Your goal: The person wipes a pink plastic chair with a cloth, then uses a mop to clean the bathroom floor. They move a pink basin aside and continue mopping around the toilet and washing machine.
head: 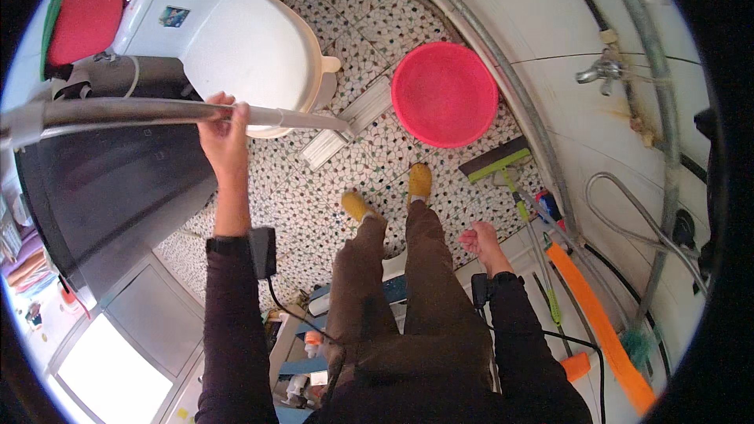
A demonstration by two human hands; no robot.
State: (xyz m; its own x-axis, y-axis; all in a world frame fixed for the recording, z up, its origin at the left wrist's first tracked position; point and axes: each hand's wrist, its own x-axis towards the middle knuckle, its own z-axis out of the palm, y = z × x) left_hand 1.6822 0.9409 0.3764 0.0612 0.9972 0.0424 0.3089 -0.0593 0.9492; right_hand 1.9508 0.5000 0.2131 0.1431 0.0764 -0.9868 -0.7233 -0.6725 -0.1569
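My left hand [222, 138] is closed round a long metal pole [177, 111] that slants from the left edge down to the floor. The pole's lower end meets a pale, ribbed flat head [368, 107] lying on the pebble-patterned tiles, like that of a flat mop. My right hand [480, 240] hangs to the right of my legs, holding nothing, its fingers loosely bent. A red plastic basin [445, 94] stands on the floor just right of the flat head.
A white toilet with its lid down [253, 53] stands at upper left, above a black cabinet or appliance [112, 200]. A green floor squeegee [500, 165] lies right of my yellow shoes [419, 179]. Along the right wall are pipes, a tap [604, 72] and an orange strip [595, 318].
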